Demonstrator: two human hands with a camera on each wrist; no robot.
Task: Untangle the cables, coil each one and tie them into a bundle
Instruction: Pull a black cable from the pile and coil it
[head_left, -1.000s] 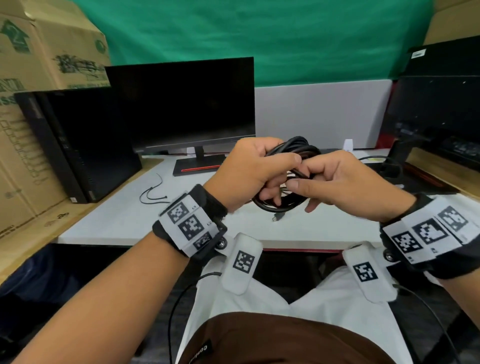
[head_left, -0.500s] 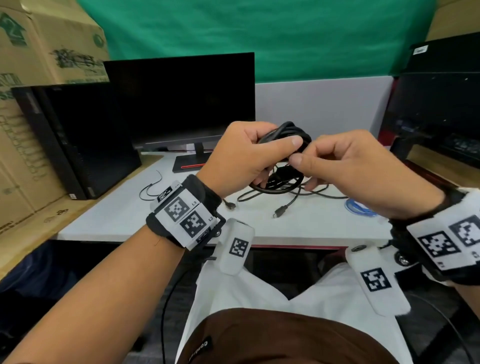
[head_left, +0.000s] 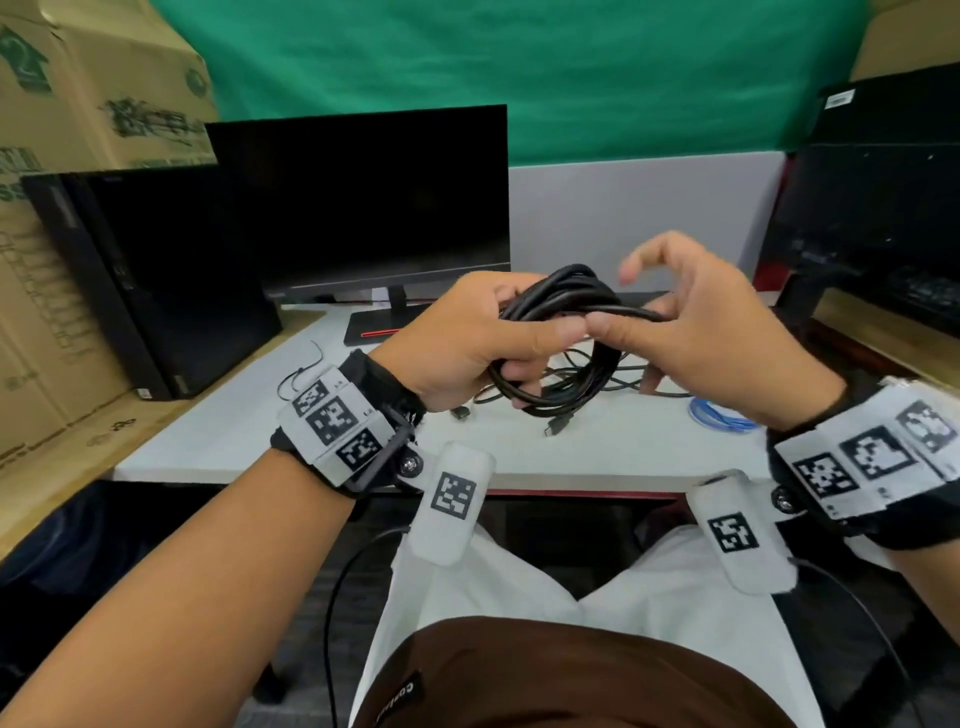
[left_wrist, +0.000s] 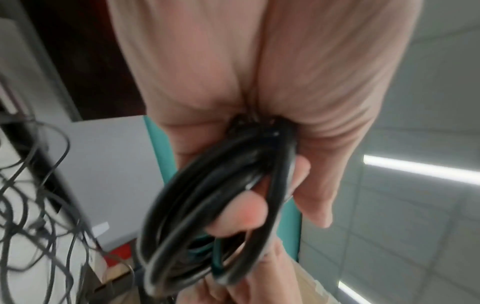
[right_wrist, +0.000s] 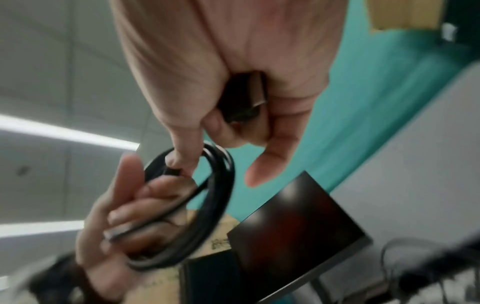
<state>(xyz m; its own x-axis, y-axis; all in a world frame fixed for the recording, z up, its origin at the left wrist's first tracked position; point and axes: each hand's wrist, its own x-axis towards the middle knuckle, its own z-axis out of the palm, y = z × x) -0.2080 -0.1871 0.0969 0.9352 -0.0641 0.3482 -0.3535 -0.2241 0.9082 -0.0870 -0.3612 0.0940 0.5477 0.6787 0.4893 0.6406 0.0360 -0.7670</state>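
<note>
Black cable coil (head_left: 563, 332) is up in the air over the surface (head_left: 218, 431), held betw both my hands, approx centre of the head view. My left hand (head_left: 467, 338) has its fingers curled through the loops and thumb pressed over the top, so it's gripping the coil; left wrist view shows the same, several loops bunched in the palm (left_wrist: 213, 195), pic blurry. My right hand (head_left: 711, 332) pinches 1 strand at the coil's top, thumb tip just beside the left thumb, w/ index finger lifted and bent above. Right wrist view shows a dark plug end (right_wrist: 244, 98) tucked in the right palm, fingers curled round it; which cable it belongs to I can't tell, frame too smeared.

Under the coil, loose thin black cables (head_left: 587, 379) lie tangled on the surface, w/ 2 small connectors (head_left: 558, 426) near the front edge. Blue cable (head_left: 719, 415) sits on the surface, to the right, partly hidden behind my right wrist. A thin black wire (head_left: 301, 369) lies to the left, well apart from the tangle. Monitor (head_left: 358, 197) stands at the back, black PC tower (head_left: 145, 280) left of it, cardboard boxes (head_left: 78, 104) further left.
</note>
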